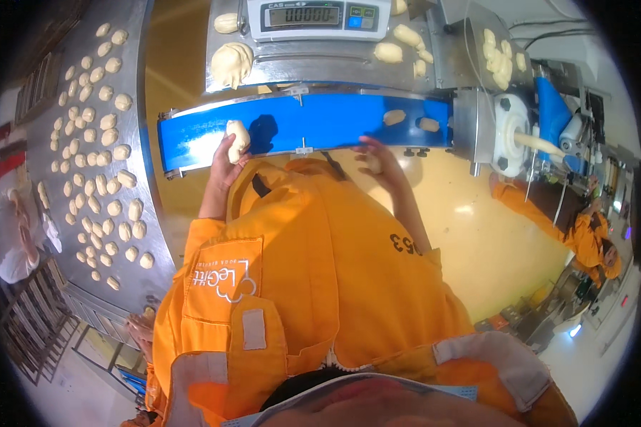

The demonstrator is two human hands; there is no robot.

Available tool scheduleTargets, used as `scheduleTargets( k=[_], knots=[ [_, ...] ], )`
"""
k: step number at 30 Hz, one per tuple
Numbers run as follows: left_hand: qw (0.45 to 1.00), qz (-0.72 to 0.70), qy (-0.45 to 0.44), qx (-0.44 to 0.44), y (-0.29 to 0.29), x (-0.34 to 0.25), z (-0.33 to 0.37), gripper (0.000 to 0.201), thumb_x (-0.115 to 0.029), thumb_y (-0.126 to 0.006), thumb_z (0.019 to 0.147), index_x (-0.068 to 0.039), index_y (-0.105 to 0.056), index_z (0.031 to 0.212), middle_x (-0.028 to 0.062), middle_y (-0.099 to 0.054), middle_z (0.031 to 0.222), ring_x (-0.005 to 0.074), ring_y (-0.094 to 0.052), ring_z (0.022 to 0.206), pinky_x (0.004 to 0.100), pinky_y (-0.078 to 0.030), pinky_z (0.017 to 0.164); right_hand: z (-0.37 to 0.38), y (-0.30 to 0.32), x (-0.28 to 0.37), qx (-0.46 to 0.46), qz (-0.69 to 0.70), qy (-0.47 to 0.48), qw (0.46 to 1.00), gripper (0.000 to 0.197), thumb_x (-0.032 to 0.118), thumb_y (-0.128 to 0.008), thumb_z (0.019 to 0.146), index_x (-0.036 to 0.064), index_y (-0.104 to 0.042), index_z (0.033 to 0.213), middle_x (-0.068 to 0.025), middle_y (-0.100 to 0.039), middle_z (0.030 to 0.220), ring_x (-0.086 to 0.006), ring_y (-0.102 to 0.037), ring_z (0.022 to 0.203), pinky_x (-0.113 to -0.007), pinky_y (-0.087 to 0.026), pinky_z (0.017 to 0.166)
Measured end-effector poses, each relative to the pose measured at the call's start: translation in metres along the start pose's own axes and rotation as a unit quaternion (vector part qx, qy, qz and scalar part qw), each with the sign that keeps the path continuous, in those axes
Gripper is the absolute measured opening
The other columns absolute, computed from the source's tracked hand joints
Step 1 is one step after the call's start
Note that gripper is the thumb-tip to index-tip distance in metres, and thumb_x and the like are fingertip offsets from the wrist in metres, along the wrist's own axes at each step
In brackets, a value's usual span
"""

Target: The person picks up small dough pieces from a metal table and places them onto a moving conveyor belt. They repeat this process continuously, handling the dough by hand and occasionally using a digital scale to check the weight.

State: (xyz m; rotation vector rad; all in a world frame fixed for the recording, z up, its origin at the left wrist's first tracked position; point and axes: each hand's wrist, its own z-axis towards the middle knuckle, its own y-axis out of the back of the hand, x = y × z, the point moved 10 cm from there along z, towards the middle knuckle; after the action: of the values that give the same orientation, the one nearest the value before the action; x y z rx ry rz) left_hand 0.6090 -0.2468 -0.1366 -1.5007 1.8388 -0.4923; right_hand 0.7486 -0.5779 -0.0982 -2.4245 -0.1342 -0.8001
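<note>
Left hand (226,162) up at the near edge of the blue belt (320,117), and it's got dough: thumb and fingers wrap round the lower part of a pale dough roll (239,135), closed only as far as its thickness allows, with the top end poking clear above the fingers. It's held over the left part of the belt, one lump or two pressed together, hard to say.

Across to the right hand (379,162), at the belt's near edge, fingers spread and loosely bent; something pale shows by the palm, but whether it's gripped, I can't tell.

Now the count! Two dough pieces (394,117) lie on the belt, both toward its right end. Beyond the belt, one scale (320,20) stands on the steel worktop (299,73), with one big dough mound (231,65) and one smaller lump (226,23) to its left, and about five shaped pieces (388,53) to its right. Over on the left steel table (137,71), dozens of small rolls (109,122), well past fifty, in loose rows.
</note>
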Motion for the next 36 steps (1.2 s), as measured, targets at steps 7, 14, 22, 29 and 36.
scheduleTargets(
  k=[7,14,22,29,36],
  knots=[
    [0.98,0.19,-0.042,-0.029,-0.012,-0.008,-0.008,0.049,-0.025,-0.057,0.09,-0.015,-0.041,0.134,0.0038,-0.055,0.095,0.0107,-0.052,0.074,0.0235,-0.042,0.053,0.026,0.032,0.116,-0.12,-0.777,0.341,0.515,0.062,0.014,-0.072,0.071,0.0254,-0.053,0.13,-0.0155,-0.051,0.126,-0.0349,-0.052,0.113,-0.043,-0.053,0.081],
    [0.94,0.313,-0.099,-0.092,0.022,-0.049,-0.073,0.049,-0.028,-0.06,0.088,-0.017,-0.044,0.133,-0.0017,-0.056,0.104,0.0099,-0.052,0.087,0.0265,-0.041,0.063,0.078,0.049,0.102,-0.131,-0.768,0.359,0.514,0.041,0.019,-0.072,0.072,0.0127,-0.063,0.112,-0.0151,-0.059,0.109,-0.0339,-0.06,0.094,-0.043,-0.051,0.08],
    [0.944,0.048,-0.277,-0.172,0.138,-0.14,-0.204,0.066,-0.031,-0.066,0.084,-0.017,-0.037,0.142,-0.0006,-0.052,0.118,0.0122,-0.049,0.102,0.0338,-0.042,0.078,0.099,-0.033,-0.015,-0.141,-0.125,0.072,0.98,0.02,0.032,-0.048,0.098,0.0134,-0.053,0.102,0.0016,-0.055,0.085,-0.009,-0.052,0.071,-0.023,-0.042,0.056],
    [0.693,-0.034,-0.563,-0.448,0.265,-0.262,-0.447,0.058,-0.026,-0.068,0.084,-0.004,-0.047,0.133,0.0053,-0.06,0.104,0.0146,-0.057,0.093,0.0278,-0.048,0.074,0.1,-0.433,-0.141,0.209,-0.263,-0.128,0.933,0.03,0.03,-0.053,0.094,0.0123,-0.052,0.119,-0.0041,-0.061,0.094,-0.0118,-0.055,0.07,-0.023,-0.042,0.05],
    [0.539,0.218,-0.305,-0.754,0.409,-0.247,-0.51,0.051,-0.022,-0.068,0.081,-0.004,-0.053,0.126,0.0226,-0.06,0.112,0.0373,-0.058,0.106,0.0418,-0.046,0.091,0.152,-0.819,-0.229,0.455,-0.397,0.104,0.79,0.012,0.019,-0.053,0.091,0.0065,-0.054,0.089,-0.0031,-0.053,0.075,-0.0123,-0.054,0.061,-0.027,-0.043,0.047]
  ],
)
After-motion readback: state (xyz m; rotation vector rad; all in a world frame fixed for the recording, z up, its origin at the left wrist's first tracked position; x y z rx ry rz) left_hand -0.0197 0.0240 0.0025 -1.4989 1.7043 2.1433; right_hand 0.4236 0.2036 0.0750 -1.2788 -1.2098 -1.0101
